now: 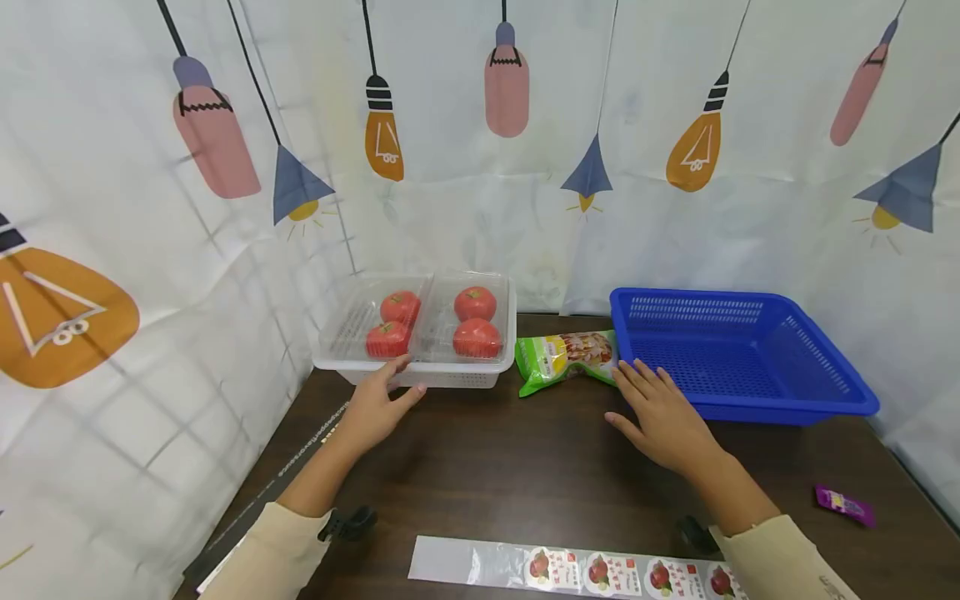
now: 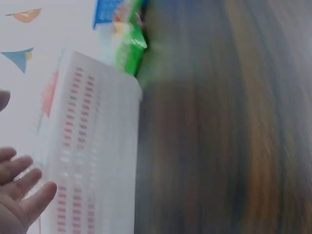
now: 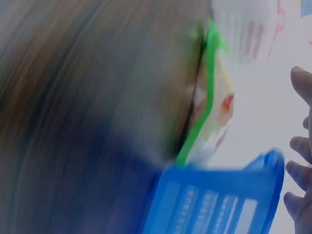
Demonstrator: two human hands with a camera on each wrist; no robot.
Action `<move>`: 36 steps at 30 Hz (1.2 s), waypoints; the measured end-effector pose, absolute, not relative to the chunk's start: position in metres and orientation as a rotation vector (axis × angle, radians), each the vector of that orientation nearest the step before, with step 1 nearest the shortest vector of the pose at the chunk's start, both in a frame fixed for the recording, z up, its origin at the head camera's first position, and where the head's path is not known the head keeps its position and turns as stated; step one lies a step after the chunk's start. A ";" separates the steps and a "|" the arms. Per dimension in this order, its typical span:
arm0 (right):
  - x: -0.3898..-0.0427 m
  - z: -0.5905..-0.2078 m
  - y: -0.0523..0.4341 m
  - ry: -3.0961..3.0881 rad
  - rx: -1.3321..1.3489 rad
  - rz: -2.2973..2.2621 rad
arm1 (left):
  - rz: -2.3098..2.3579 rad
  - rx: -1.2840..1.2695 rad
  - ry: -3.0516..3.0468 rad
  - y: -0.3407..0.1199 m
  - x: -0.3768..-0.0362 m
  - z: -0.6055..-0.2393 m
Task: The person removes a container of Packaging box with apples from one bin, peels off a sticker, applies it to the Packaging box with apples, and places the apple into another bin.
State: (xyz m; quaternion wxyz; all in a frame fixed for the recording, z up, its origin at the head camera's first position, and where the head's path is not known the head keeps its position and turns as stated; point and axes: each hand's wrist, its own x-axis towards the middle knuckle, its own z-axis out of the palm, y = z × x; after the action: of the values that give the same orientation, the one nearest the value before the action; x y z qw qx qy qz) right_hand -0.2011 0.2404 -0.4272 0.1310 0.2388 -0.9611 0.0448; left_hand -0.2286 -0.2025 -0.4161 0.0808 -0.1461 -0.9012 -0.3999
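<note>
My left hand (image 1: 377, 410) hovers at the front of a white basket (image 1: 457, 380), its fingers spread and relaxed and nothing in its grasp. Two clear plastic boxes sit in that basket, with red tomatoes (image 1: 477, 337) showing in both. In the left wrist view the fingertips (image 2: 43, 197) appear beside the basket's slotted wall. My right hand (image 1: 663, 414), fingers extended, is by the left front corner of a blue basket (image 1: 750, 408) and holds nothing. Between the baskets lies a green snack packet (image 1: 573, 357). Whether the right fingers touch the packet or basket, I cannot tell.
A strip of round tomato-printed stickers (image 1: 495, 564) lies along the near table edge. To the right is a small purple sachet (image 1: 844, 506). A long black box (image 1: 277, 483) with white lettering lies at the left edge. A printed curtain (image 1: 465, 225) hangs behind.
</note>
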 end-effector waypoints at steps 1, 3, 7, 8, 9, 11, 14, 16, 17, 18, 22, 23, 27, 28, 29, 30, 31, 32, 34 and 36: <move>-0.203 -0.427 0.234 -2.779 0.704 0.143 | -1.304 -0.379 -2.675 -0.201 -0.230 -0.414; -0.208 -0.428 0.222 -2.758 0.727 0.193 | -1.518 -0.276 -2.611 -0.198 -0.234 -0.411; -0.223 -0.429 0.193 -2.756 0.740 0.341 | -1.837 -0.115 -2.487 -0.193 -0.239 -0.402; -0.228 -0.430 0.186 -2.764 0.738 0.379 | -1.898 -0.088 -2.458 -0.193 -0.239 -0.401; -0.233 -0.430 0.178 -2.781 0.728 0.423 | -1.949 -0.062 -2.439 -0.192 -0.240 -0.400; -0.242 -0.429 0.164 -2.809 0.702 0.514 | -2.074 -0.022 -2.379 -0.192 -0.241 -0.398; -0.254 -0.426 0.145 -2.847 0.656 0.617 | -2.267 0.026 -2.286 -0.193 -0.242 -0.395; -0.262 -0.423 0.134 -2.875 0.614 0.700 | -2.397 0.040 -2.214 -0.194 -0.243 -0.393; -0.266 -0.422 0.129 -2.890 0.595 0.735 | -2.453 0.037 -2.182 -0.195 -0.243 -0.391; -0.270 -0.421 0.124 -2.902 0.576 0.784 | -2.508 0.035 -2.147 -0.195 -0.243 -0.390; -0.282 -0.417 0.107 -2.906 0.491 1.023 | -2.734 -0.015 -1.976 -0.198 -0.245 -0.388; -0.285 -0.417 0.103 -2.895 0.478 1.082 | -2.782 -0.025 -1.931 -0.198 -0.246 -0.388; -0.293 -0.416 0.087 -2.858 0.446 1.259 | -2.908 0.028 -1.757 -0.197 -0.249 -0.389; -0.294 -0.416 0.083 -2.851 0.453 1.290 | -2.922 0.068 -1.711 -0.197 -0.250 -0.389; -0.295 -0.416 0.080 -2.844 0.456 1.302 | -2.933 0.104 -1.672 -0.196 -0.250 -0.389; -0.296 -0.415 0.077 -2.833 0.460 1.308 | -2.945 0.133 -1.632 -0.195 -0.250 -0.389; -0.297 -0.415 0.075 -2.824 0.464 1.308 | -2.949 0.148 -1.611 -0.194 -0.251 -0.389; -0.298 -0.415 0.073 -2.807 0.470 1.310 | -2.943 0.164 -1.598 -0.192 -0.251 -0.388; -0.300 -0.415 0.070 -2.768 0.479 1.316 | -2.940 0.171 -1.584 -0.190 -0.252 -0.387; -0.302 -0.415 0.068 -2.741 0.473 1.326 | -2.933 0.156 -1.602 -0.188 -0.254 -0.385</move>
State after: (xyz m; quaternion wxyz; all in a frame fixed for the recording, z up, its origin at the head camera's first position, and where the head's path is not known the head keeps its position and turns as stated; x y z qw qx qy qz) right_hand -0.3017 0.0681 -0.4149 0.0301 0.1533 -0.8891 0.4303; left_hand -0.2544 -0.1883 -0.3853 -0.1020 0.0463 -0.4763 -0.8721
